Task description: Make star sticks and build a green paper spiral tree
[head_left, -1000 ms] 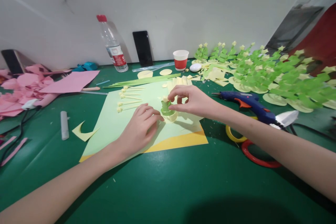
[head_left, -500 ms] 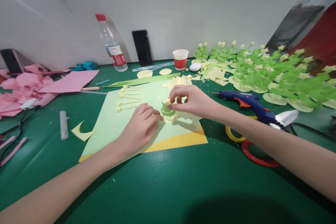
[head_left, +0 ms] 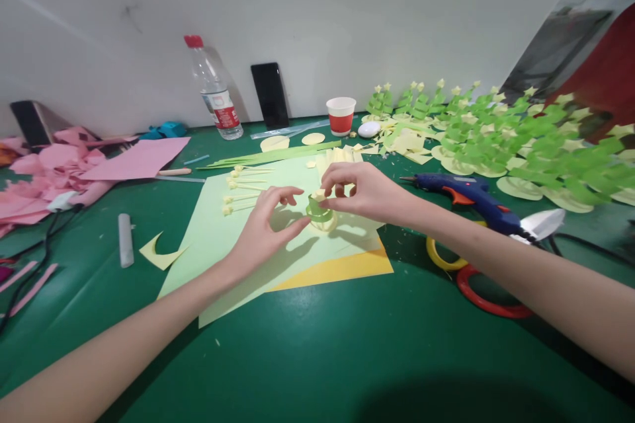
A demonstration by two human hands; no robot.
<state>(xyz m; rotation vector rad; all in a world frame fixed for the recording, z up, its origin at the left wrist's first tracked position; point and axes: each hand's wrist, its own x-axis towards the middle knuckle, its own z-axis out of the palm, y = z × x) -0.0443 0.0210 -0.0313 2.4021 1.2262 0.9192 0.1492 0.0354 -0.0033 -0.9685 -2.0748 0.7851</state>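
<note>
A small green paper coil [head_left: 318,210] stands on a pale yellow disc [head_left: 325,222], on a light green sheet [head_left: 238,238] in the middle of the table. My right hand [head_left: 362,190] pinches the top of the coil with thumb and fingertips. My left hand [head_left: 265,231] hovers just left of the coil, lifted off the sheet, fingers spread and curved, holding nothing. A yellow sheet [head_left: 342,268] lies under the green one.
A blue glue gun [head_left: 471,193] and scissors with yellow and red handles [head_left: 476,277] lie at right. Many green paper trees [head_left: 520,139] fill the far right. A water bottle [head_left: 214,89], phone [head_left: 270,94], red cup [head_left: 341,114], pink paper [head_left: 74,165], glue stick [head_left: 125,239].
My left hand has lifted off the green sheet and opened its fingers. The sheet's near left corner has shifted. The right hand pressed the coil slightly lower.
</note>
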